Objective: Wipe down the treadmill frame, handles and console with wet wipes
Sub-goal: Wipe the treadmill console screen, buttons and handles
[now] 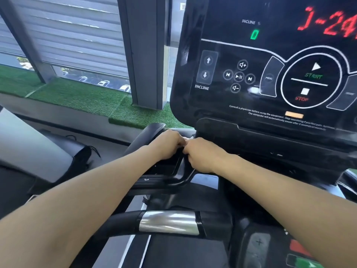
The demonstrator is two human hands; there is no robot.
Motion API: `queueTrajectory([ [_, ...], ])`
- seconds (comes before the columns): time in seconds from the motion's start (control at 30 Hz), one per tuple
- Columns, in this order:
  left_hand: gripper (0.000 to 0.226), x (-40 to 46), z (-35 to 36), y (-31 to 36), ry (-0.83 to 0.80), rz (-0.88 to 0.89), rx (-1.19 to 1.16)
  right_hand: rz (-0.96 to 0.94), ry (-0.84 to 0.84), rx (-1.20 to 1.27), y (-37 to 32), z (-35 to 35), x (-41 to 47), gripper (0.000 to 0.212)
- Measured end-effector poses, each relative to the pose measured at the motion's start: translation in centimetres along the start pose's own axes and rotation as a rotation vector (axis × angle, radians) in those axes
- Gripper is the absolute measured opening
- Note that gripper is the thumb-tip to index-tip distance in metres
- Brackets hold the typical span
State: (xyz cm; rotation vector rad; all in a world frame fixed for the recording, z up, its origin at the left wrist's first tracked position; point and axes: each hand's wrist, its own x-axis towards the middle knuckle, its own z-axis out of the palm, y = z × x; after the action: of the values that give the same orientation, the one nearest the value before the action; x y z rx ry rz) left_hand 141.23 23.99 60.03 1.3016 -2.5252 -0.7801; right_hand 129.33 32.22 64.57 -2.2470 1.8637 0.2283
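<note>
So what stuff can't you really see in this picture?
Head view only:
- The wet wipe: just a white sliver shows between the left hand and right hand; the knuckles hide the rest.
- The fingertips: curled out of sight, away from the camera.
- The red number on the console: blurred and cut off by the right edge.
- The small warning text: too small and blurred to read fully.

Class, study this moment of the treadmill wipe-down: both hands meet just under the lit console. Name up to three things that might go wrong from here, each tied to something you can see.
1. The console is powered, its digits lit; a wipe passing over the START button may set the belt running.
2. The left hand and right hand crowd one spot with little wipe showing, so the metal grip sensor may be missed.
3. Moisture may smear the glossy panel.
</note>
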Motion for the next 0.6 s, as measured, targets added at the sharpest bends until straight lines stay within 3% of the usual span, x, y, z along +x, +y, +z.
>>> queueTrajectory([
  [0.07,0.021,-0.5,0.4,-0.1,-0.099,0.044,-0.202,0.007,0.016,-0.005,0.0,-0.3,-0.9,0.029],
  [0.13,0.013,-1.7,0.4,0.3,-0.02,0.146,-0.027,0.025,-0.004,-0.009,0.2,-0.3,-1.7,0.029],
  [0.23,0.008,-3.4,0.6,0.2,-0.038,0.186,0.066,0.047,-0.01,0.003,0.5,-0.1,-2.3,0.025],
  [0.33,0.022,-5.2,0.8,0.9,-0.002,0.118,0.184,0.062,-0.004,0.014,0.7,0.1,-2.3,0.027],
  [0.6,0.026,-9.2,0.7,1.0,-0.111,0.013,0.038,0.055,-0.014,-0.01,0.5,0.8,-2.1,0.028],
])
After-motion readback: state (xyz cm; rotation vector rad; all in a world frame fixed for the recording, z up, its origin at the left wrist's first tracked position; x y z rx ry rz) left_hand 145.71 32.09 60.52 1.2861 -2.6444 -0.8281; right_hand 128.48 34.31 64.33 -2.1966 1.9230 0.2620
